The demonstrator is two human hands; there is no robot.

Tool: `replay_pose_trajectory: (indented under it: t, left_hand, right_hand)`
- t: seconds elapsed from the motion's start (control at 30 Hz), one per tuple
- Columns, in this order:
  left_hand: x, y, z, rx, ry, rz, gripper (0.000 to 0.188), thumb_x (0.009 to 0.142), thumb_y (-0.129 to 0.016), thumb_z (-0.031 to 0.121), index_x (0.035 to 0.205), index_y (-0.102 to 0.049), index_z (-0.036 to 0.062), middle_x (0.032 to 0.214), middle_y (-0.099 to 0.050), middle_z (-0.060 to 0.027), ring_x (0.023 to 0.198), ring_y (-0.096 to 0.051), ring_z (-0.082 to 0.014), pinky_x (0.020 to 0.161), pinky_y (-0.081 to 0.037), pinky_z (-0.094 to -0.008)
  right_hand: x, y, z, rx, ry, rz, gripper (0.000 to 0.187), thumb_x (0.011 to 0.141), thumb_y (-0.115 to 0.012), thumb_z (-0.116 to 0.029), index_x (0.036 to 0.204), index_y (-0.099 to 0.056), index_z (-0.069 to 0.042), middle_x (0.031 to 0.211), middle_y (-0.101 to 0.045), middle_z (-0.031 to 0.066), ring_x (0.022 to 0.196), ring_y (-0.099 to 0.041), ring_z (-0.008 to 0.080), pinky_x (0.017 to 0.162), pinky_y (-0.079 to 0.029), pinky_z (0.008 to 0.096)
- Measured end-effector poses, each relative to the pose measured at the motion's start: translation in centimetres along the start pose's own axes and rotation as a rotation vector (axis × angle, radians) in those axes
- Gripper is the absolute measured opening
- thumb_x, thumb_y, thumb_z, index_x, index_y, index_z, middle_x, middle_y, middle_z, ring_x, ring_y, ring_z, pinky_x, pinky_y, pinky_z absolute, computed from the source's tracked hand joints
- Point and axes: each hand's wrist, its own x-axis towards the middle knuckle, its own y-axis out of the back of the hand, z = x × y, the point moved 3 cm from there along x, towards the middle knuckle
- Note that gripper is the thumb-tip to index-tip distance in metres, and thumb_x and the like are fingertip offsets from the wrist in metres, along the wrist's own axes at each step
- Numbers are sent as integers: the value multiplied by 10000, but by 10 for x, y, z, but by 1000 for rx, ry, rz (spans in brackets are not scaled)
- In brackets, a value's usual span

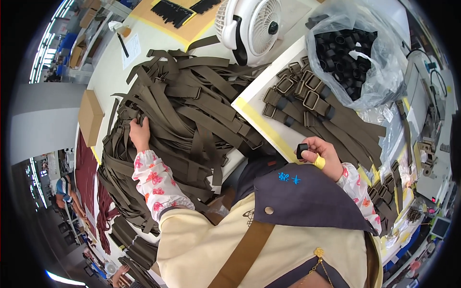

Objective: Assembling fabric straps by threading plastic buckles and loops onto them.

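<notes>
My left hand point(139, 134) reaches into a big heap of olive-brown webbing straps point(168, 103), its fingers closed on a strap near the heap's left side. The fingertips are partly hidden among the straps. My right hand point(324, 156) pinches a small black loop point(301, 150) between thumb and fingers, above the near edge of a white board with yellow tape point(261, 119). Yellow tape wraps one finger of that hand. On the board, just beyond it, lie straps with metal buckles point(312, 101), several with black loops on them.
A clear plastic bag point(384, 72) of black loops point(343, 60) stands at the far right of the board. A white fan point(254, 29) sits at the back. To the left are a cardboard box point(90, 117) and dark red material point(86, 177). A machine point(427, 115) stands at right.
</notes>
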Motion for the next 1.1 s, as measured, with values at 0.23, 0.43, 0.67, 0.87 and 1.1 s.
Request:
replay_pose_trajectory:
  t: [0.23, 0.43, 0.67, 0.87, 1.1]
  left_hand:
    - [-32, 110, 87, -1103, 87, 65, 267, 935, -454, 254, 927, -531, -1, 796, -629, -108, 608, -576, -125, 549, -471, -220]
    - [-97, 140, 222, -1606, -10, -92, 329, 960, -394, 275, 1034, -517, -21, 865, -587, -89, 725, -548, -125, 642, -458, -231]
    - [-133, 76, 295, -1818, 77, -87, 358, 968, -379, 301, 1022, -499, -31, 957, -590, -113, 748, -553, -138, 677, -467, -246]
    - [-102, 35, 261, -1778, 144, -63, 399, 977, -331, 310, 1068, -497, -41, 1044, -575, -130, 892, -545, -162, 791, -450, -279]
    - [-91, -24, 164, -2125, 524, -234, 327, 954, -400, 211, 1131, -470, -55, 1063, -574, -126, 887, -572, -171, 810, -500, -260]
  right_hand:
    - [6, 6, 2, -41, -18, -9, 182, 832, -625, -94, 971, -549, -6, 887, -582, 3, 752, -525, 48, 701, -432, 198]
    - [31, -32, -51, -65, 370, -238, 157, 764, -668, -84, 778, -517, -45, 1216, -458, 123, 1126, -448, 194, 954, -340, 324]
    - [38, -49, -40, 227, 18, -502, 184, 765, -678, -76, 735, -497, -57, 1297, -435, 168, 1159, -464, 237, 950, -377, 364]
    - [31, -43, -18, -52, -48, -364, 163, 783, -688, -72, 859, -550, -30, 915, -589, 11, 804, -540, 55, 719, -448, 219]
    - [46, -43, -2, -168, 178, -437, 188, 775, -699, -102, 815, -534, -21, 1238, -447, 131, 1060, -481, 164, 899, -399, 293]
